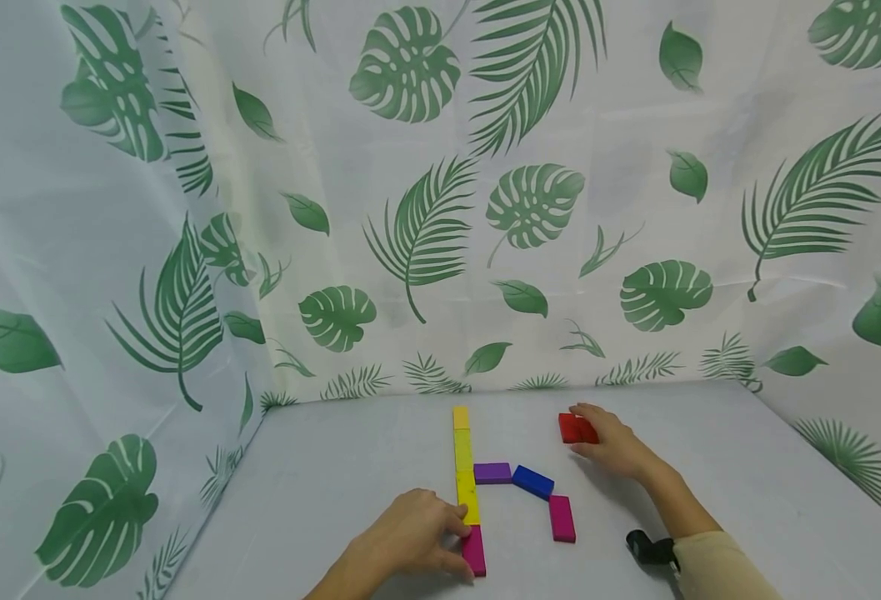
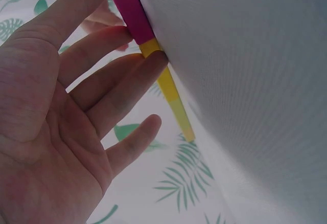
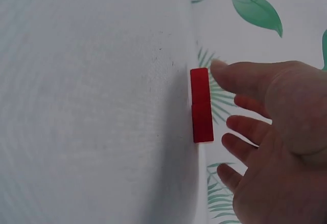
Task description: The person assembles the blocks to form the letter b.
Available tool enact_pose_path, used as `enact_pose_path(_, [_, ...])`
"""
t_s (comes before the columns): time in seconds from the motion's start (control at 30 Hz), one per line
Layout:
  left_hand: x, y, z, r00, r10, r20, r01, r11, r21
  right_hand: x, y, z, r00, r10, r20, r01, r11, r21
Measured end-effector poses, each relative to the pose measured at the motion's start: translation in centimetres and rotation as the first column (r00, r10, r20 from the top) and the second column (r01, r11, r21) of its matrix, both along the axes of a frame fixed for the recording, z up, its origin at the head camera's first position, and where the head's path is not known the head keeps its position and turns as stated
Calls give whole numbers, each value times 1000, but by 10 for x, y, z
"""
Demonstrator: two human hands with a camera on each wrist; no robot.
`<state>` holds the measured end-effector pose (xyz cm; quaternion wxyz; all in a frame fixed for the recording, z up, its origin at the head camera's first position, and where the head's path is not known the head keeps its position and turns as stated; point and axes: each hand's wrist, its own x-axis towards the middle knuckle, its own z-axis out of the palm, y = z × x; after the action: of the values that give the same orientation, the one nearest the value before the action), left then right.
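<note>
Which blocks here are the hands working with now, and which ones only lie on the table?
In hand:
- left hand touches the yellow-and-magenta column
- right hand is at the red blocks

Lying about:
- purple block
- blue block
- magenta block
- table

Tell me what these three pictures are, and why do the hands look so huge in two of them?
A person wears three cameras. The head one looks down at a grey table. A small one on each wrist sits close, so that hand looks huge. On the table lies a line of yellow and pink blocks, with purple, blue and pink blocks beside it. The left hand touches the line with straight fingers. The right hand rests by red blocks, gripping nothing. Leafy curtains hang behind.
</note>
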<state>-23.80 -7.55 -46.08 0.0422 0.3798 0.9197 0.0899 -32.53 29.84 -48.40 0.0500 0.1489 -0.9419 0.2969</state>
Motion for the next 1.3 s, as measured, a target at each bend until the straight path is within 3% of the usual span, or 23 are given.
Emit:
enact_pose_path(0.4, [0, 0, 1, 1000, -2, -5, 2, 1000, -2, 0, 6, -2, 996, -39, 85, 37, 999, 15])
enact_pose_path(1.3, [0, 2, 1, 999, 23, 33, -23, 1000, -10, -3, 8, -3, 998, -19, 64, 18, 1000, 24])
